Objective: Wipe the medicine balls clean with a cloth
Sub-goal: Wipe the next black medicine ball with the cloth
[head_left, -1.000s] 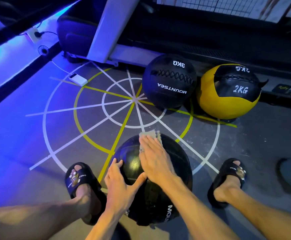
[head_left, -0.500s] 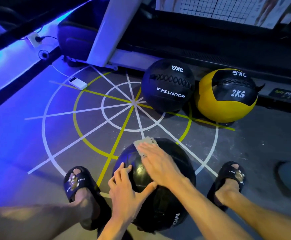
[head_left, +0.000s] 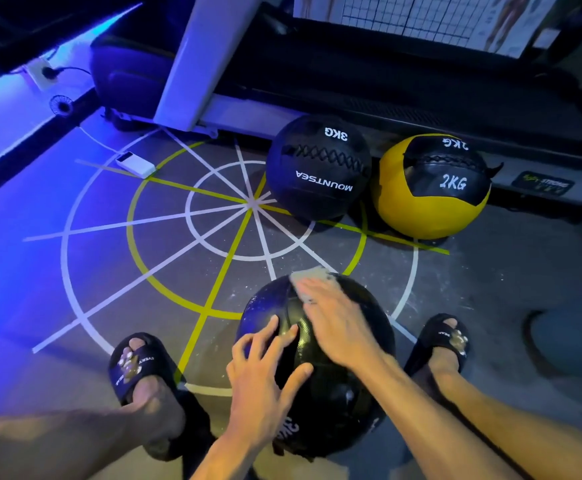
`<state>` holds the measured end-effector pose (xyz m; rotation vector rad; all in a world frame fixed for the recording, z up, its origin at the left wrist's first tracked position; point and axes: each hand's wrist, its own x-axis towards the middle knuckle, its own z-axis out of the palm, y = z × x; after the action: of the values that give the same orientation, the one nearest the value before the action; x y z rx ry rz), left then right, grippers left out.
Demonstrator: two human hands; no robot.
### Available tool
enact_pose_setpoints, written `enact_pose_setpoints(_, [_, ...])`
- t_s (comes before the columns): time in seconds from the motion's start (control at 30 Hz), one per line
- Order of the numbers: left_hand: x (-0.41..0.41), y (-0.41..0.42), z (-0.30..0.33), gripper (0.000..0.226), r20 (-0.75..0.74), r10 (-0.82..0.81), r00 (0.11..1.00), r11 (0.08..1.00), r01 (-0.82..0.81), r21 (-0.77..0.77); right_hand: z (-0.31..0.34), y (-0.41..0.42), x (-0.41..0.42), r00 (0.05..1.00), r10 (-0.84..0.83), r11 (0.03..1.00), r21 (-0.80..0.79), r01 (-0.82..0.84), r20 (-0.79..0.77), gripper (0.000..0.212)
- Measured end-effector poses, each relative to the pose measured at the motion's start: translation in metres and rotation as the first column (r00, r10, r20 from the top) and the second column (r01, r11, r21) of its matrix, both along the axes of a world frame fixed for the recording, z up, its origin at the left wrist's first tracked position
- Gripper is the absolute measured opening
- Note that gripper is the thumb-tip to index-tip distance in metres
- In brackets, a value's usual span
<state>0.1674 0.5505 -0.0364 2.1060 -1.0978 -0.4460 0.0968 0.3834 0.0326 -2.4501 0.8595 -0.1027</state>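
Observation:
A large black medicine ball sits on the floor between my feet. My right hand lies flat on its top, fingers straight and motion-blurred, pressing a small pale cloth against the ball's far side. My left hand rests on the ball's left side with spread fingers, steadying it. Further back stand a black 3KG ball and a yellow and black 2KG ball, side by side.
The floor carries a painted white and yellow circle with spokes. A white power bank on a cable lies at its upper left. A treadmill base runs behind the balls. My sandalled feet flank the near ball.
My right hand has slid with the cloth to the right across the ball's top. My left hand has shifted up and further onto the ball. The view has tilted slightly.

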Motion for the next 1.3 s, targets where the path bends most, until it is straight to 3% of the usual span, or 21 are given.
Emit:
enact_pose_setpoints(0.07, [-0.001, 0.001, 0.002, 0.059, 0.023, -0.019, 1.000, 1.000, 0.019, 0.005, 0.001, 0.002, -0.001, 0.981, 0.189, 0.982, -0.022, -0.189, -0.034, 0.061])
enact_pose_setpoints(0.1, [-0.002, 0.001, 0.003, 0.058, 0.024, -0.032, 0.999, 0.999, 0.032, 0.010, 0.001, -0.004, -0.007, 0.981, 0.194, 0.981, -0.027, -0.194, -0.022, 0.062])
enact_pose_setpoints(0.2, [-0.006, -0.001, 0.003, 0.058, 0.043, -0.053, 0.998, 0.998, 0.053, 0.015, -0.011, -0.040, -0.049, 0.997, -0.072, 0.996, 0.060, 0.072, 0.001, 0.050])
enact_pose_setpoints(0.3, [-0.011, -0.002, 0.005, 0.056, 0.025, -0.112, 0.993, 0.994, 0.112, -0.002, -0.023, -0.058, -0.089, 0.923, -0.381, 0.907, 0.175, 0.383, -0.045, 0.049])
enact_pose_setpoints(0.37, [-0.012, -0.006, 0.009, 0.053, 0.002, -0.190, 0.982, 0.981, 0.190, -0.032, -0.029, -0.055, -0.091, 0.893, -0.450, 0.870, 0.213, 0.444, -0.024, 0.049])
enact_pose_setpoints(0.43, [-0.008, -0.009, 0.016, 0.046, -0.121, -0.239, 0.963, 0.967, 0.226, -0.114, -0.029, -0.051, -0.088, 0.866, -0.500, 0.842, 0.243, 0.482, 0.015, 0.050])
enact_pose_setpoints(0.5, [0.003, -0.007, 0.012, 0.034, -0.283, -0.188, 0.940, 0.961, 0.116, -0.252, -0.029, -0.053, -0.088, 0.841, -0.540, 0.813, 0.279, 0.511, 0.036, 0.050])
enact_pose_setpoints(0.57, [0.011, -0.001, 0.000, 0.031, -0.380, 0.061, 0.923, 0.947, -0.174, -0.271, -0.032, -0.054, -0.091, 0.838, -0.545, 0.802, 0.312, 0.509, 0.034, 0.050])
enact_pose_setpoints(0.6, [0.014, 0.004, -0.009, 0.041, -0.441, 0.219, 0.870, 0.923, -0.331, -0.195, -0.034, -0.055, -0.092, 0.841, -0.539, 0.804, 0.326, 0.497, 0.045, 0.050])
enact_pose_setpoints(0.67, [0.017, 0.014, -0.022, 0.085, -0.629, 0.491, 0.604, 0.835, -0.533, 0.140, -0.038, -0.055, -0.094, 0.841, -0.535, 0.803, 0.360, 0.474, 0.085, 0.050])
enact_pose_setpoints(0.73, [0.019, 0.026, -0.036, 0.124, -0.747, 0.599, 0.287, 0.780, -0.420, 0.464, -0.043, -0.054, -0.094, 0.820, -0.561, 0.784, 0.393, 0.481, 0.114, 0.050])
enact_pose_setpoints(0.8, [0.016, 0.032, -0.039, 0.123, -0.812, 0.578, 0.083, 0.804, -0.227, 0.549, -0.046, -0.052, -0.096, 0.805, -0.577, 0.772, 0.414, 0.482, 0.138, 0.050])
enact_pose_setpoints(0.9, [0.012, 0.026, -0.040, 0.094, -0.875, 0.483, -0.043, 0.858, -0.177, 0.482, -0.046, -0.046, -0.100, 0.782, -0.603, 0.756, 0.427, 0.497, 0.156, 0.051])
enact_pose_setpoints(1.07, [0.013, 0.016, -0.034, 0.078, -0.901, 0.434, 0.031, 0.878, -0.239, 0.415, -0.049, -0.036, -0.103, 0.712, -0.684, 0.708, 0.382, 0.594, 0.161, 0.051])
enact_pose_setpoints(1.2, [0.035, 0.022, -0.020, 0.085, -0.905, 0.397, 0.152, 0.887, -0.317, 0.336, -0.051, -0.022, -0.094, 0.640, -0.738, 0.658, 0.440, 0.611, 0.215, 0.050])
enact_pose_setpoints(1.3, [0.068, 0.031, 0.002, 0.060, -0.894, 0.345, 0.286, 0.869, -0.458, 0.189, -0.066, -0.004, -0.074, 0.583, -0.781, 0.595, 0.551, 0.585, 0.224, 0.048])
